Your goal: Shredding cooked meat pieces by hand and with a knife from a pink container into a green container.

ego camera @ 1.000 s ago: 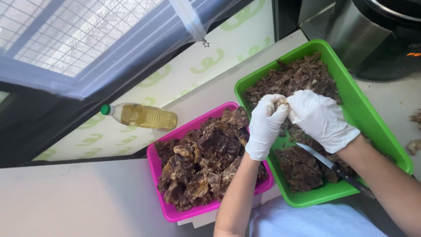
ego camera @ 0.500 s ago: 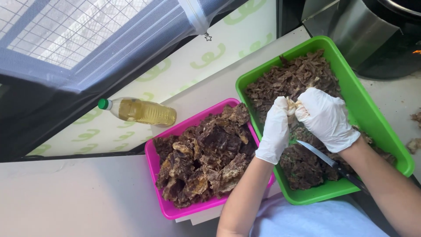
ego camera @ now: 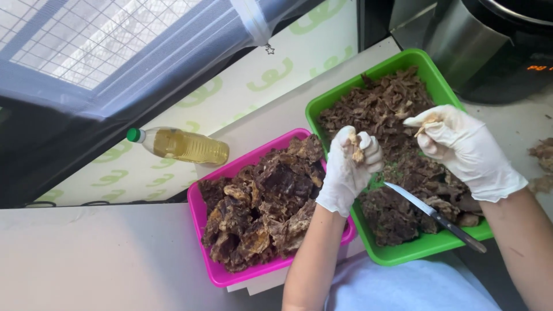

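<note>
Both hands wear white gloves over a green tray (ego camera: 429,245) full of shredded dark brown dried meat. My left hand (ego camera: 350,170) is closed around a pale piece of meat (ego camera: 356,148) above the tray's left rim. My right hand (ego camera: 466,150) pinches a smaller piece (ego camera: 427,122) between its fingertips, a little apart from the left one. A knife (ego camera: 432,214) rests in the green tray below the hands. To the left, a pink tray (ego camera: 230,275) holds large chunks of dried meat.
A plastic bottle of yellow oil (ego camera: 181,145) with a green cap lies on its side behind the pink tray. A dark metal appliance (ego camera: 495,46) stands at the back right. Loose meat scraps (ego camera: 541,152) lie on the counter at the far right.
The hands were joined on one piece over the green tray; now they have pulled apart, each holding a bit. The view has shifted slightly.
</note>
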